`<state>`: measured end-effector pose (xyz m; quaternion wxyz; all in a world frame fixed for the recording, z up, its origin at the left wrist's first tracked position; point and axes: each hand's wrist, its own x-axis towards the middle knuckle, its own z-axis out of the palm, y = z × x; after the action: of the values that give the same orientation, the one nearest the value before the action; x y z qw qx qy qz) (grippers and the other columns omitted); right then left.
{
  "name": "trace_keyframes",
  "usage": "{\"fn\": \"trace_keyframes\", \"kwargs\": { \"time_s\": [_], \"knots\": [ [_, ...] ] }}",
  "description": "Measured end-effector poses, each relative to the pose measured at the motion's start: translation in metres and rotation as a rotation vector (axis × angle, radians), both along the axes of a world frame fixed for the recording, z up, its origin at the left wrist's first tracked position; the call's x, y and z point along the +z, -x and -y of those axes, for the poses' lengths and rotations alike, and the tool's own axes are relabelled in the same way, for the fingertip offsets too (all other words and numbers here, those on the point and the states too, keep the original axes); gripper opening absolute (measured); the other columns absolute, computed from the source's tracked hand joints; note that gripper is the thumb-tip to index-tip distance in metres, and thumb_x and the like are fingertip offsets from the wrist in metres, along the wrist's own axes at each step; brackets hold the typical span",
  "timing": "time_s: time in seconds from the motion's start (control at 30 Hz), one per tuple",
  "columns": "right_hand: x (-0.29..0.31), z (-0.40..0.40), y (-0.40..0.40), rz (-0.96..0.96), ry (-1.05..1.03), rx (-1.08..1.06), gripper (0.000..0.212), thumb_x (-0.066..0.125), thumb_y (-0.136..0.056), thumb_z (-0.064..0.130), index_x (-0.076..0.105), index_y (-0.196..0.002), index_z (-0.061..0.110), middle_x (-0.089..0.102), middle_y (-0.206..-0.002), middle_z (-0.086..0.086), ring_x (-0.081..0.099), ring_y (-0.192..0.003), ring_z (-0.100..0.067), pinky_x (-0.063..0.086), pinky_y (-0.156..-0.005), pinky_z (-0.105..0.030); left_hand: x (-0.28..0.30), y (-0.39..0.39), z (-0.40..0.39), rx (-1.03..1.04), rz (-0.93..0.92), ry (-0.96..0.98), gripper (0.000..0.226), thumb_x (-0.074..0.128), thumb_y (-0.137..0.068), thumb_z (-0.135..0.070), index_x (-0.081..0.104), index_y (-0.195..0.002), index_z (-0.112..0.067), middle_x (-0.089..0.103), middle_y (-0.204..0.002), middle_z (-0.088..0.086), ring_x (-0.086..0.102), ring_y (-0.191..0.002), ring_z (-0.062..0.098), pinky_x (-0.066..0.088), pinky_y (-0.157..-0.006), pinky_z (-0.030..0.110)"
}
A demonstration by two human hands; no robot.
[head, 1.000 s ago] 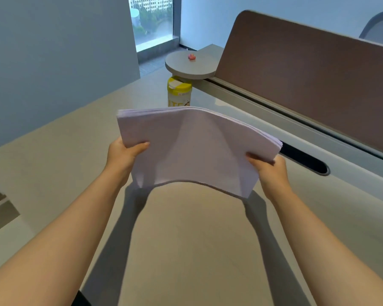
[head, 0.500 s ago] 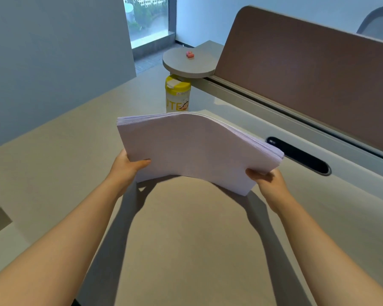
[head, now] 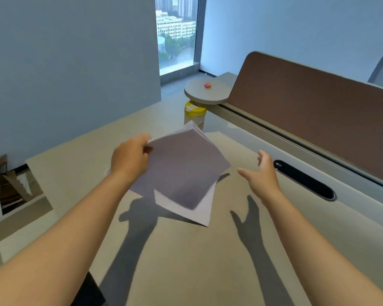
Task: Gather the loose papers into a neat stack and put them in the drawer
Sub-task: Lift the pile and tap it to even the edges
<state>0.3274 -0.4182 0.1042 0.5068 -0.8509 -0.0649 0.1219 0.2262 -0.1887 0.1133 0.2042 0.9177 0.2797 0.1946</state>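
Since right hand (head: 261, 173) released, papers (head: 181, 171) tilt.

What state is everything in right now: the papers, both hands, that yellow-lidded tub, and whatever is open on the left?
Papers: stacked, tilted, held above the desk.
Left hand: shut on the papers' edge.
Right hand: open, off the papers.
Tub: upright, lid closed.
Drawer: open, things inside.
Pink item: lying on the round shelf.

Beige desk (head: 186, 261) bearing a yellow-lidded canister (head: 194, 114) near its far end, beside the brown partition (head: 314, 111)
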Motion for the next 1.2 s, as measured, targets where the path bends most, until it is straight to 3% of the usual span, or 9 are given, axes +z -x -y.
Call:
{"fn": "trace_keyframes", "kwargs": {
  "time_s": [0.2,0.37,0.47,0.6,0.73,0.87,0.97,1.07,1.2],
  "knots": [
    [0.044,-0.016,0.038,0.249,0.029,0.354,0.076,0.065,-0.08,0.009,0.023,-0.143,0.016,0.031,-0.149,-0.007,0.031,-0.136,-0.023,0.029,-0.109,-0.034,0.04,0.02,0.04,-0.079,-0.082,-0.37,0.023,0.043,-0.085,0.001,0.042,-0.077,-0.02,0.068,-0.096,0.013,0.06,-0.096,0.034,0.021,-0.07,0.028],
    [0.059,-0.007,0.059,0.318,0.01,0.415,0.031,0.058,-0.086,0.008,0.059,-0.117,0.008,0.063,-0.118,-0.016,0.057,-0.108,-0.032,0.049,-0.094,-0.043,0.055,0.042,0.071,-0.157,-0.092,-0.439,0.019,0.043,-0.088,-0.005,0.049,-0.078,-0.02,0.065,-0.093,0.008,0.057,-0.098,0.03,0.017,-0.073,0.027],
    [0.062,0.004,0.068,0.348,-0.085,0.317,0.027,0.054,-0.086,0.002,0.065,-0.11,0.003,0.066,-0.112,-0.019,0.059,-0.104,-0.035,0.05,-0.091,-0.05,0.057,0.061,0.081,-0.006,-0.047,-0.333,0.024,0.052,-0.088,-0.021,0.061,-0.11,-0.018,0.06,-0.121,0.006,0.044,-0.122,0.026,0.019,-0.099,0.034],
    [0.068,0.011,0.077,0.249,-0.313,0.127,0.033,0.05,-0.082,-0.01,0.063,-0.109,0.002,0.064,-0.101,-0.012,0.058,-0.096,-0.026,0.051,-0.087,-0.04,0.044,0.089,0.089,0.365,0.085,-0.005,0.091,0.068,-0.078,-0.03,0.01,-0.148,-0.025,0.0,-0.159,0.01,-0.003,-0.147,0.029,-0.001,-0.115,0.052],
    [0.075,0.005,0.088,0.017,-0.606,-0.035,0.035,0.057,-0.082,-0.005,0.055,-0.117,0.0,0.059,-0.095,-0.008,0.055,-0.092,-0.023,0.048,-0.086,-0.032,0.026,0.109,0.087,0.655,0.224,0.456,0.115,0.073,-0.073,-0.032,-0.014,-0.147,-0.018,-0.017,-0.158,0.013,-0.008,-0.146,0.032,0.003,-0.115,0.054],
    [0.08,-0.011,0.098,-0.234,-0.864,-0.106,0.037,0.056,-0.084,-0.007,0.052,-0.119,0.002,0.058,-0.084,0.001,0.057,-0.089,-0.021,0.047,-0.089,-0.03,0.002,0.121,0.064,0.759,0.454,1.064,0.118,0.075,-0.069,-0.037,-0.011,-0.147,-0.021,0.01,-0.158,0.01,0.017,-0.144,0.034,0.024,-0.113,0.053],
    [0.079,-0.021,0.1,-0.312,-0.919,-0.093,0.027,0.054,-0.084,-0.008,0.058,-0.105,0.009,0.06,-0.086,-0.001,0.06,-0.083,-0.02,0.047,-0.096,-0.036,-0.007,0.138,0.049,0.732,0.618,1.331,0.094,0.077,-0.069,-0.028,0.024,-0.144,-0.009,0.047,-0.138,0.011,0.046,-0.127,0.036,0.042,-0.101,0.053],
    [0.071,-0.033,0.095,-0.344,-0.892,-0.088,0.04,0.054,-0.085,-0.005,0.049,-0.124,0.004,0.06,-0.107,-0.01,0.058,-0.101,-0.027,0.046,-0.099,-0.041,-0.007,0.153,0.031,0.687,0.673,1.378,0.047,0.063,-0.083,-0.007,0.049,-0.127,0.001,0.061,-0.114,0.017,0.056,-0.111,0.033,0.046,-0.091,0.044],
    [0.056,-0.056,0.088,-0.184,-0.613,-0.023,0.047,0.053,-0.079,-0.011,0.048,-0.122,0.006,0.057,-0.11,-0.011,0.055,-0.098,-0.03,0.052,-0.074,-0.033,0.003,0.157,0.009,0.667,0.644,1.09,0.036,0.052,-0.088,0.0,0.051,-0.124,0.002,0.058,-0.124,0.015,0.055,-0.108,0.033,0.043,-0.085,0.036]
  ]
}}
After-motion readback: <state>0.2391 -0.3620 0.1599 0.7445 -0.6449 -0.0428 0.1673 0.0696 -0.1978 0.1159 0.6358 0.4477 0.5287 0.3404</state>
